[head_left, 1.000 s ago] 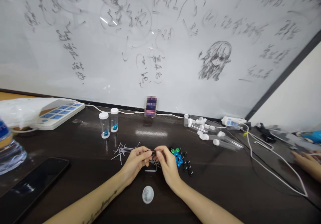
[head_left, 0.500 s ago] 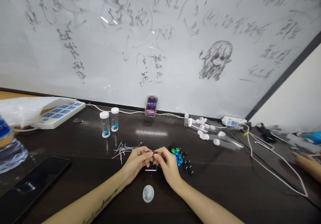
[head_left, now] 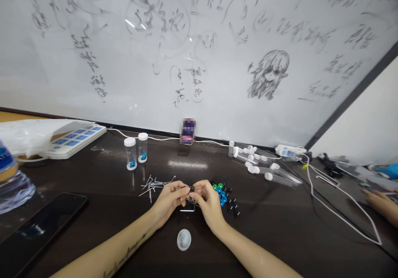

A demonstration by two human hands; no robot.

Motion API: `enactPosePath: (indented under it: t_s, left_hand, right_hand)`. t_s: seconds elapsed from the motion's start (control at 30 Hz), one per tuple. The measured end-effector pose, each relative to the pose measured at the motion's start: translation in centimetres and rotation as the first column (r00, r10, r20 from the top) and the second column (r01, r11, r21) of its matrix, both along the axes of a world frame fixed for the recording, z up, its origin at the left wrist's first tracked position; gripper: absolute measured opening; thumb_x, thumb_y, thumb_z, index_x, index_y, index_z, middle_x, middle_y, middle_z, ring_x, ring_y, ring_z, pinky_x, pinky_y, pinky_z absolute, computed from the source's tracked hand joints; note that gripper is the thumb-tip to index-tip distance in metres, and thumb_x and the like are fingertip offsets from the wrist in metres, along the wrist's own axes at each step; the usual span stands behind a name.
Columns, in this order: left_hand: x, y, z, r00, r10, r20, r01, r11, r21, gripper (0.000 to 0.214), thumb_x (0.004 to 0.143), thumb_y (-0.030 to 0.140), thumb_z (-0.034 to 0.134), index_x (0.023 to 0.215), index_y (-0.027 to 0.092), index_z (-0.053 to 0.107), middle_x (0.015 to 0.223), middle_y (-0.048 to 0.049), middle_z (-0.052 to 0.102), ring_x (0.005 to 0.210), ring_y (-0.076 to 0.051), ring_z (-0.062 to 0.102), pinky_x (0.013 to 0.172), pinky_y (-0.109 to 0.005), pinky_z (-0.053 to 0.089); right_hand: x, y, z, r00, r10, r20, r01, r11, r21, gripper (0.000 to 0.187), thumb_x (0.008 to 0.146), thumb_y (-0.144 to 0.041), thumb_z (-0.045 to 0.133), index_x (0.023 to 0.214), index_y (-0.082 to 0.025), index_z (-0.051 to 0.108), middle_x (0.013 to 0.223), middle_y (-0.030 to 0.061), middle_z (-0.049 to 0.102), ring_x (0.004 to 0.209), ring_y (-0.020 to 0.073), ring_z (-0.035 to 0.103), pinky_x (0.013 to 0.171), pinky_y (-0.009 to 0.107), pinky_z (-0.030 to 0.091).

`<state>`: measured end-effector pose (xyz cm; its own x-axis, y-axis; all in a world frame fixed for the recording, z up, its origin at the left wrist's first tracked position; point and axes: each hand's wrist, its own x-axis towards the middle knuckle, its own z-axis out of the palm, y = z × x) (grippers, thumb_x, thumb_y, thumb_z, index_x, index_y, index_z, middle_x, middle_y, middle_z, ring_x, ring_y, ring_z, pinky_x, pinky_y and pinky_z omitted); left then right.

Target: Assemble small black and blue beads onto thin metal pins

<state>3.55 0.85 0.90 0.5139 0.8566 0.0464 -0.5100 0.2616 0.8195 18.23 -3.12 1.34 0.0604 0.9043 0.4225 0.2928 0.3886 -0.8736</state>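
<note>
My left hand (head_left: 172,195) and my right hand (head_left: 207,199) meet over the middle of the table, fingertips pinched together. Between them is a small black part (head_left: 191,189), mostly covered by fingers, so its exact kind is unclear. An L-shaped hex key (head_left: 187,210) lies just below the hands. Left of them is a loose pile of thin metal hex keys (head_left: 152,185). To the right sit several blue metal pieces (head_left: 222,198), green ones (head_left: 220,185) and black screw-like pieces (head_left: 232,206). Nearer me stands a small whitish translucent cup (head_left: 184,240).
Two clear tubes with white caps (head_left: 131,155) stand at the back left. More tubes (head_left: 280,176) lie at the back right beside a white cable (head_left: 345,211). A black phone (head_left: 43,228), a water bottle (head_left: 12,182) and a power strip (head_left: 77,141) occupy the left. Another person's hand (head_left: 381,203) shows at far right.
My fingers have shifted slightly around the small black part, and a little more of it shows between the fingertips. The objects on the table stay where they were.
</note>
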Motion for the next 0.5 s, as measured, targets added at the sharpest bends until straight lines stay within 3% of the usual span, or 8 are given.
enactPosePath:
  t_s: [0.2, 0.4, 0.5]
  left_hand:
    - [0.01, -0.25, 0.22, 0.998, -0.052, -0.017, 0.052, 0.998, 0.017, 0.014, 0.072, 0.024, 0.072, 0.073, 0.012, 0.066, 0.062, -0.0027, 0.063, 0.053, -0.009, 0.052, 0.049, -0.019, 0.039]
    - [0.03, -0.08, 0.25, 1.000, -0.009, -0.004, 0.009, 1.000, -0.016, 0.015, 0.070, 0.025, 0.074, 0.071, 0.012, 0.066, 0.056, 0.0006, 0.059, 0.048, -0.007, 0.047, 0.047, -0.018, 0.038]
    - [0.02, -0.09, 0.23, 1.000, -0.008, -0.008, 0.008, 1.000, -0.006, 0.015, 0.070, 0.026, 0.074, 0.072, 0.012, 0.066, 0.056, 0.0003, 0.059, 0.049, -0.007, 0.048, 0.047, -0.018, 0.038]
  right_hand:
    - [0.06, -0.05, 0.09, 0.994, 0.088, -0.070, -0.094, 0.991, -0.092, 0.023, 0.089, -0.035, 0.052, 0.073, -0.019, 0.049, 0.059, -0.0039, 0.052, 0.046, 0.0097, 0.048, 0.044, 0.020, 0.036]
    - [0.02, -0.01, 0.25, 0.999, 0.014, 0.049, -0.018, 0.997, 0.080, 0.011, 0.082, -0.029, 0.062, 0.083, -0.019, 0.058, 0.079, 0.0010, 0.056, 0.069, 0.0149, 0.055, 0.062, 0.025, 0.045]
    - [0.12, 0.10, -0.03, 0.999, 0.033, 0.022, -0.034, 0.998, 0.058, 0.011, 0.082, -0.029, 0.062, 0.083, -0.019, 0.057, 0.076, 0.0004, 0.057, 0.066, 0.0147, 0.056, 0.060, 0.025, 0.045]
